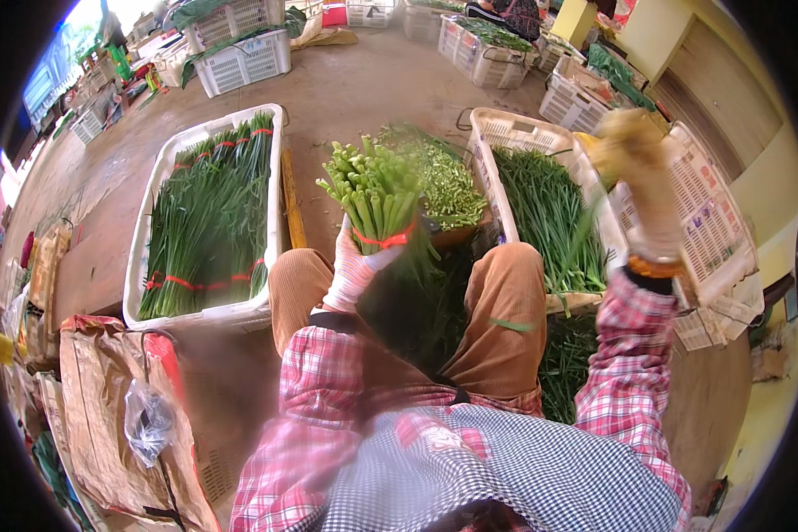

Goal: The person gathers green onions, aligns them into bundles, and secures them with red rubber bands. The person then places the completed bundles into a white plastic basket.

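My left hand [354,267], in a pale striped glove, grips a bunch of green stalks [376,193] that look like garlic chives. A red band [384,241] circles the bunch, and its cut ends point up and away from me. The leaves hang between my knees. Out to the right, my right hand [638,149] is raised near a white crate's outer side, smeared by motion; its fingers cannot be made out. That white crate [515,123] contains loose long green leaves [545,199]. On the left, another white crate [133,266] contains red-banded bunches [206,226].
Short cut stalk pieces [449,179] are heaped beyond my knees. An upturned crate [711,213] leans at right. A brown sack [126,412] with a plastic bag [149,422] lies at lower left. More crates [243,66] stand farther off, and a person [519,16] sits at the back.
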A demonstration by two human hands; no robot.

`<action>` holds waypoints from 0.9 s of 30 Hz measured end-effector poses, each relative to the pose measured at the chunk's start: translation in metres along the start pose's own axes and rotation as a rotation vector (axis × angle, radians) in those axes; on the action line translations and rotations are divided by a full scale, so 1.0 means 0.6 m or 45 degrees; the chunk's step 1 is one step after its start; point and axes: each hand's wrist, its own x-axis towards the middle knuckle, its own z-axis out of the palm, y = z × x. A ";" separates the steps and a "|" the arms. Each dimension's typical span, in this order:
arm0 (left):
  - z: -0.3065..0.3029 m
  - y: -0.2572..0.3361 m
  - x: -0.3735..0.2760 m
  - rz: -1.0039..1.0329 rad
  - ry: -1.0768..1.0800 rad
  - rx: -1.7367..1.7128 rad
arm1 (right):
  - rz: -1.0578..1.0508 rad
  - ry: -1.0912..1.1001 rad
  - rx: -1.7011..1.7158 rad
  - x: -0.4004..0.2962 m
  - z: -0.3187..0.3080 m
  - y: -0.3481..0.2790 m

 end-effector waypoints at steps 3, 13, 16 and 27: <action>0.003 -0.003 0.001 0.037 0.000 -0.076 | -0.240 -0.547 -0.403 0.006 0.123 0.059; 0.006 0.004 0.007 0.198 0.057 0.026 | -0.436 -0.359 -0.752 0.034 0.266 0.023; 0.013 0.011 0.004 0.155 0.101 -0.087 | -0.521 -0.404 -0.919 0.037 0.262 0.011; 0.014 0.029 0.000 0.154 0.064 -0.026 | -0.493 -0.629 -1.089 0.054 0.251 0.001</action>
